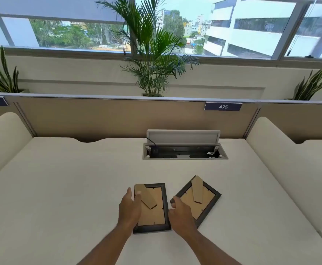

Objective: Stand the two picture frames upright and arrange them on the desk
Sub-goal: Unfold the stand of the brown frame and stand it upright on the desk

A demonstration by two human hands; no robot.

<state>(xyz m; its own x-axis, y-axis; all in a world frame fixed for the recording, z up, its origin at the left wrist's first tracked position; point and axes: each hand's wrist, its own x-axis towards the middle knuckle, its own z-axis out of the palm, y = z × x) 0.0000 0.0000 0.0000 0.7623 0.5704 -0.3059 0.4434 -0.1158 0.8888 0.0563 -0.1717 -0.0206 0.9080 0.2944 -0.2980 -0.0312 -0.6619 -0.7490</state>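
head view shows your left hand [130, 207] open, fingers together, resting along the left edge of the left picture frame [151, 208], thumb tip on its cardboard stand. your right hand [181, 213] is loosely curled and grips nothing, sitting between that frame and the right picture frame [198, 200], covering its near corner. both frames lie face down on the white desk [70, 188], backs up, just beside each other, the right one turned at an angle. beyond them sits the open cable box [185, 148].
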